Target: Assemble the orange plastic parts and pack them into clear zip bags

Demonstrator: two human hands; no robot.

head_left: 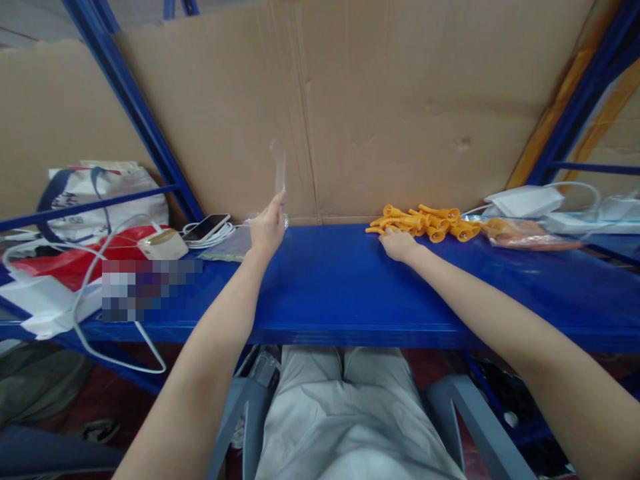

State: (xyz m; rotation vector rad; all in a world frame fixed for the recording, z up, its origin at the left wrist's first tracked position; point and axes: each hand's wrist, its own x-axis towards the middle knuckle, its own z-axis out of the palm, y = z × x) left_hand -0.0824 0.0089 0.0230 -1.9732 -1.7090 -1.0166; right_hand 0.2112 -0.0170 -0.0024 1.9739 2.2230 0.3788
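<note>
Raised above the table, my left hand (269, 225) is closed on a clear plastic bag (281, 170), which stands up thin and nearly edge-on. My right hand (399, 245) reaches to the near left end of a pile of orange trumpet-shaped pieces (436, 222). Its fingers curl onto the narrow stem of one piece and are partly hidden. Flared, hollow ends of several pieces face toward me. More flat clear bags (227, 245) lie on the table just left of my left hand.
A filled clear bag of orange pieces (530, 233) lies right of the pile. White chargers and cables (525, 200) sit behind it. At left are a phone (209, 227), a coiled cable, a red bag (125, 247), a power strip and a white tote (115, 197). Cardboard (400, 100) stands behind the blue table (320, 287).
</note>
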